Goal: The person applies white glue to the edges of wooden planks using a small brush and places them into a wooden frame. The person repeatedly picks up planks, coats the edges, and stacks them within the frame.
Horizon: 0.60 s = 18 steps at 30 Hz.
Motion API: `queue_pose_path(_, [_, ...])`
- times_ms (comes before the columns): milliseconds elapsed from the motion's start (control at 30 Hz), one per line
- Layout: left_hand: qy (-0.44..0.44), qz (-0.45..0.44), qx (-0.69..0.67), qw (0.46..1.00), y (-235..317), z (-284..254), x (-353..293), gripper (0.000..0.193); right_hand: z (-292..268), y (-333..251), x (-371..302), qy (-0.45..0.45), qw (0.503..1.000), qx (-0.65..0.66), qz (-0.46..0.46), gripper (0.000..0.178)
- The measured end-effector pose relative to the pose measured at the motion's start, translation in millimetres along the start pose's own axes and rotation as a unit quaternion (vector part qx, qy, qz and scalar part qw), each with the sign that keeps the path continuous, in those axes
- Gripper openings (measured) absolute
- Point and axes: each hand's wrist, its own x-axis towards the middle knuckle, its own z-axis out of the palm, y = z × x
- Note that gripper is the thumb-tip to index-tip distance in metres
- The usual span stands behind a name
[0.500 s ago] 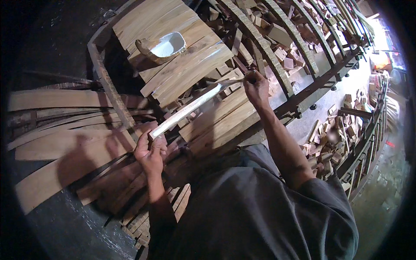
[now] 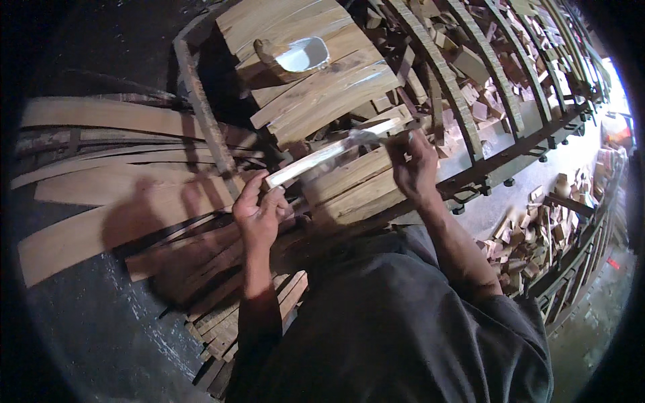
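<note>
In front of me a narrow wooden strip (image 2: 312, 163) lies aslant, its upper face coated in white paste that looks like glue. My left hand (image 2: 259, 216) grips its near left end between thumb and fingers. Over the strip's far half, my right hand (image 2: 415, 168) is closed on a small spreader (image 2: 366, 137); its flat, whitened tip touches the coated face. Blur hides whether this is a brush or a blade. Beyond the strip, a cut-open container (image 2: 304, 56) with a white inside and brown crusted rim rests on a board stack (image 2: 336, 94).
Long curved planks (image 2: 74, 181) are piled at the left. A slatted metal rack (image 2: 463, 80) holding many wood offcuts runs off to the far right. More offcuts (image 2: 531, 245) lie in a second rack at right. Stacked lumber (image 2: 228, 329) sits by my left forearm.
The spreader and my right hand have moved back along the strip toward my left hand. The whole scene has shifted rightward and slightly up in view. My left hand keeps its grip.
</note>
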Motion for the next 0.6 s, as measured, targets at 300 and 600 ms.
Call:
queue_pose_path(300, [-0.029,0.005,-0.061,0.998,-0.1,-0.2,-3.7,0.019,18.3,-118.3,13.8,-0.087,0.964,0.176,-0.179,0.030])
queue_pose_path(600, [0.017,0.031,0.045,0.998,0.7,2.3,-6.2,0.034,14.4,-23.8,-8.3,-0.032,0.986,0.153,0.061,0.013])
